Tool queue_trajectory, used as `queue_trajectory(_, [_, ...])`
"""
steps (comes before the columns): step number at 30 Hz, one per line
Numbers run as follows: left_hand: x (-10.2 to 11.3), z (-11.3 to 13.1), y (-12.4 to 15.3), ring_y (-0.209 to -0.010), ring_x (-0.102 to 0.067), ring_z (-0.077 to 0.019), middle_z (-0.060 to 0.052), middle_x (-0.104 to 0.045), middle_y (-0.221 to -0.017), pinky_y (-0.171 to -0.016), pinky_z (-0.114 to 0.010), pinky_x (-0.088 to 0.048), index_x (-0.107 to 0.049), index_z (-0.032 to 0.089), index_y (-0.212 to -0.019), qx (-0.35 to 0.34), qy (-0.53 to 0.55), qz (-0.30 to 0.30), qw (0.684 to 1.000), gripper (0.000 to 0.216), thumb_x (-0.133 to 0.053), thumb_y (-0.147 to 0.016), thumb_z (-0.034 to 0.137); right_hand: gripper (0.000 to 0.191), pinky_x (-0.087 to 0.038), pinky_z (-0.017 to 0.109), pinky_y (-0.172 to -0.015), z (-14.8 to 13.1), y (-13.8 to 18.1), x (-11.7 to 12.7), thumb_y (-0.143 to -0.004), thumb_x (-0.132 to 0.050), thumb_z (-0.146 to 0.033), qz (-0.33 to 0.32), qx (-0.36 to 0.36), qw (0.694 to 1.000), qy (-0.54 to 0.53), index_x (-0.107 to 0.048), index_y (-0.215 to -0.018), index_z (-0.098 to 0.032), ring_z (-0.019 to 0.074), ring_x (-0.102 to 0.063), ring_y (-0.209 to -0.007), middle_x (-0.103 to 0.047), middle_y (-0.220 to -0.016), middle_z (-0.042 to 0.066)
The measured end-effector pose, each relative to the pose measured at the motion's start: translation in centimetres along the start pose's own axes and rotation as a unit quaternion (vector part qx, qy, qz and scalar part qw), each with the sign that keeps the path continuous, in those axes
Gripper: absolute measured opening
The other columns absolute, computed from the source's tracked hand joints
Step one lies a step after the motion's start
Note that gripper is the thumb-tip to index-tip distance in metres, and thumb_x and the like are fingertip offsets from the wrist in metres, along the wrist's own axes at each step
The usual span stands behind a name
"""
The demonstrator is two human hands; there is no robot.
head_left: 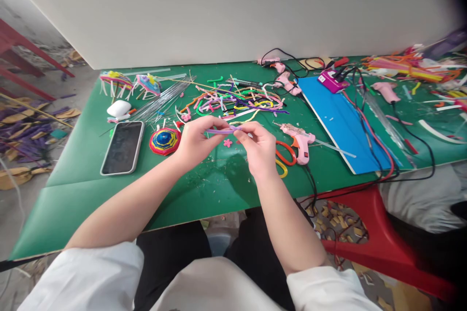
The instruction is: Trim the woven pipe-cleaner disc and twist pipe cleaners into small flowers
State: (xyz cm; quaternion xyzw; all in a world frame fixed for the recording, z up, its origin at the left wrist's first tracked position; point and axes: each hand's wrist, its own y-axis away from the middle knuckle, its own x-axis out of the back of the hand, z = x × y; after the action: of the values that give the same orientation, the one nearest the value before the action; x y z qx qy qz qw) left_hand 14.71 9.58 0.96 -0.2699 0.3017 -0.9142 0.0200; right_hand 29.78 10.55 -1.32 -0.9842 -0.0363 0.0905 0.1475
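Your left hand [195, 142] and right hand [260, 148] are both pinching the lilac pipe cleaner [219, 131]. Its long axis is running crosswise between them, bunching nearer the right.

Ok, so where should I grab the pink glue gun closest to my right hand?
Probably the handle, coming from your near right side. The glue gun lies with its handle toward you and its nozzle end pointing left; an orange loop sits just left of the handle, crowding that side.
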Motion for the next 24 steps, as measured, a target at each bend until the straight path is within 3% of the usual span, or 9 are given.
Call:
queue_trajectory(7, [-0.8, 0.6, 0.5, -0.061, -0.062, -0.0105, -0.001, -0.068, -0.070, -0.058, -0.022, -0.050, -0.067, 0.017, -0.078, 0.113, 0.152, 0.035, 0.981, 0.010, -0.066, -0.075, 0.026, 0.011, -0.048, 0.027, -0.063, -0.2, 0.3, -0.5, -0.071, -0.068, -0.033, 0.013, 0.032, 0.999, 0.025, -0.062, -0.069, -0.024, 0.0109, -0.055, -0.069, -0.057, -0.074, -0.003])
queue_trajectory(11, [-1.4, 1.0, 1.1, -0.078, -0.066, -0.0155, -0.004, -0.071, -0.083, -0.074, -0.029, -0.054, -0.069, 0.019, -0.083, 0.132, 0.161, 0.058, 0.976, 0.013, -0.064, -0.077, 0.029, 0.013, -0.050, 0.030, -0.071, -0.3, 0.6, -0.8, -0.075, -0.065, -0.034, 0.035, 0.039, 0.997, 0.056, -0.059, -0.069, -0.024, 0.0132, -0.057, -0.076, -0.058, -0.077, -0.002])
queue_trajectory(14, [-1.7, 1.3, 1.3, -0.089, -0.065, -0.0172, -0.005, -0.070, -0.094, -0.083, -0.032, -0.053, -0.068, 0.019, -0.090, 0.118, 0.181, 0.043, 0.975, 0.017, -0.063, -0.078, 0.031, 0.014, -0.050, 0.030, -0.069, -0.3, 0.6, -1.0, -0.076, -0.064, -0.035, 0.066, 0.044, 0.994, 0.079, -0.059, -0.069, -0.024, 0.0132, -0.056, -0.074, -0.058, -0.077, -0.001])
queue_trajectory(20, [-1.4, 1.1, 0.9, -0.069, -0.064, -0.0127, -0.004, -0.070, -0.080, -0.065, -0.025, -0.053, -0.067, 0.016, -0.081, 0.153, 0.164, 0.056, 0.973, 0.021, -0.061, -0.080, 0.036, 0.008, -0.049, 0.032, -0.077, -0.8, 0.7, -0.7, -0.077, -0.065, -0.029, 0.051, 0.119, 0.980, 0.148, -0.064, -0.071, -0.025, 0.0142, -0.058, -0.079, -0.061, -0.076, -0.001])
queue_trajectory(24, [-1.0, 1.1, 0.6, -0.068, -0.064, -0.0128, -0.004, -0.070, -0.079, -0.065, -0.026, -0.053, -0.067, 0.016, -0.083, 0.149, 0.153, 0.043, 0.976, 0.020, -0.060, -0.081, 0.034, 0.006, -0.050, 0.035, -0.082, -1.1, 0.6, -0.2, -0.078, -0.065, -0.028, 0.013, 0.103, 0.984, 0.147, -0.068, -0.082, -0.027, 0.0157, -0.060, -0.086, -0.066, -0.084, 0.000])
